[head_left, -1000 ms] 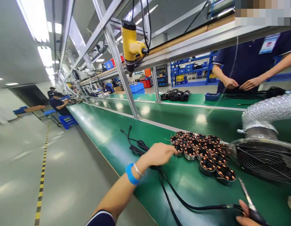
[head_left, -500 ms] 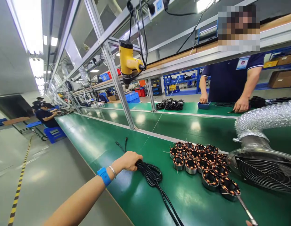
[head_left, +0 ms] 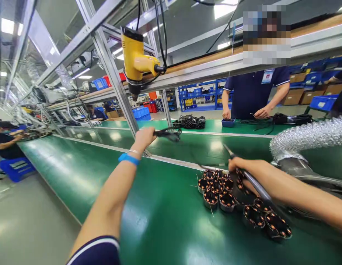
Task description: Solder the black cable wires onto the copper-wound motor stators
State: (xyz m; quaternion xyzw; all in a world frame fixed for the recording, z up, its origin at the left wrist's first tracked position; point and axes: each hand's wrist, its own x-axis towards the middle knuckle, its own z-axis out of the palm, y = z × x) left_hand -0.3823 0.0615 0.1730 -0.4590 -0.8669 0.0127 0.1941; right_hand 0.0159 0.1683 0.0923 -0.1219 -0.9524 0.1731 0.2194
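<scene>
My left hand [head_left: 145, 139] is closed round one end of a folded bundle of black cable [head_left: 169, 134], held above the green bench. The bundle's loops stick out to the right and are blurred. My right hand [head_left: 238, 167] is wrapped round a slim pointed tool [head_left: 255, 186], its tip up and to the left; motion blur hides its exact kind. A dark blurred strand runs leftward near that hand. Beneath it stands a cluster of copper-wound motor stators [head_left: 227, 201], several of them partly hidden by the hand and forearm.
A fan with a grille and a silver flexible duct [head_left: 311, 138] stand at the right. A yellow heat gun [head_left: 135, 59] hangs from the metal frame [head_left: 112, 70]. Across the bench, a co-worker [head_left: 254, 92] handles parts beside a blue tray [head_left: 228, 123] and a black cable heap [head_left: 189, 122].
My left hand has lifted the cable bundle off the bench, up and away from me. My right hand has come into view over the stators with the tool, whose tip was on the nearest stator.
</scene>
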